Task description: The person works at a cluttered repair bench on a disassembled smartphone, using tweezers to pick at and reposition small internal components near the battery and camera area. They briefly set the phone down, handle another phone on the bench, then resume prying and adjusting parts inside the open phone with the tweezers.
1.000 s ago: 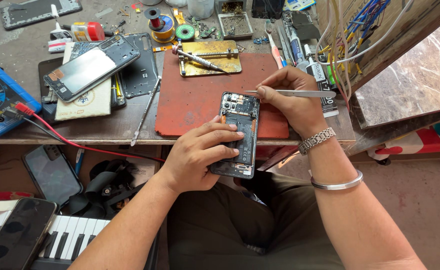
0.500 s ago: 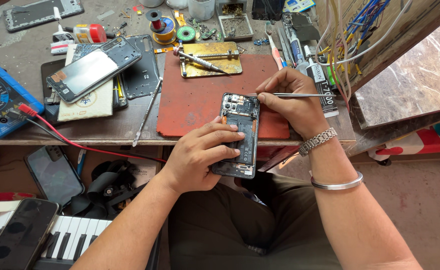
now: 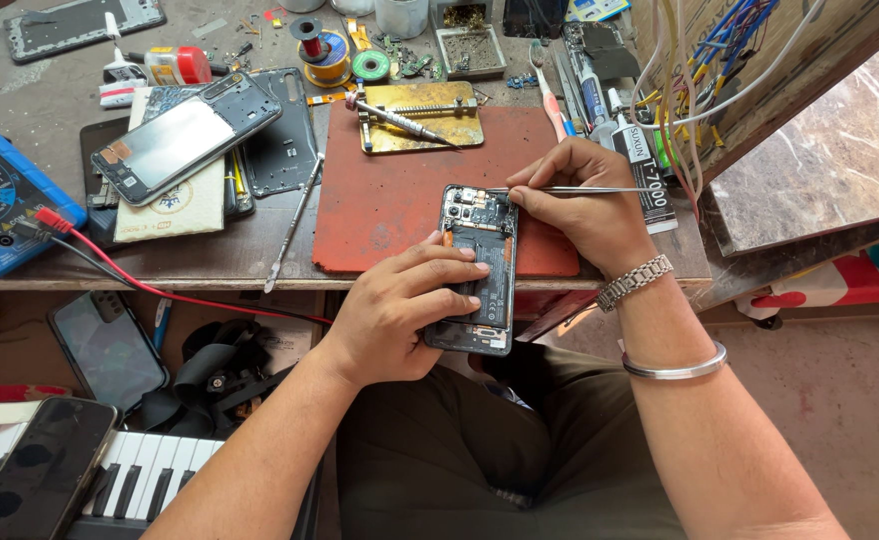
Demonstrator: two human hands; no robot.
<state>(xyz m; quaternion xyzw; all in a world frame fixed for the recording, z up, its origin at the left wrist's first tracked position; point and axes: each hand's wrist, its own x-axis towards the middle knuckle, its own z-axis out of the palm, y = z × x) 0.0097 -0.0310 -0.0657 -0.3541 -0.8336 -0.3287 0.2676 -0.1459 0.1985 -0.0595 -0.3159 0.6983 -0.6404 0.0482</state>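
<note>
Now the left hand [image 3: 400, 310] grips the opened phone [image 3: 478, 270]; the right hand [image 3: 585, 200] pinches tweezers [image 3: 580, 190] at its top, needing a steady lift.

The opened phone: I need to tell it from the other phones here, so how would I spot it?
Find the red mat on the workbench. At its front edge, the left hand holds the opened phone. Unlike its neighbours, its insides are exposed.

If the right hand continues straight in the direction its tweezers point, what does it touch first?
The right hand aims the tweezers leftward; the tips look already at the opened phone's top end, so probably that.
</note>
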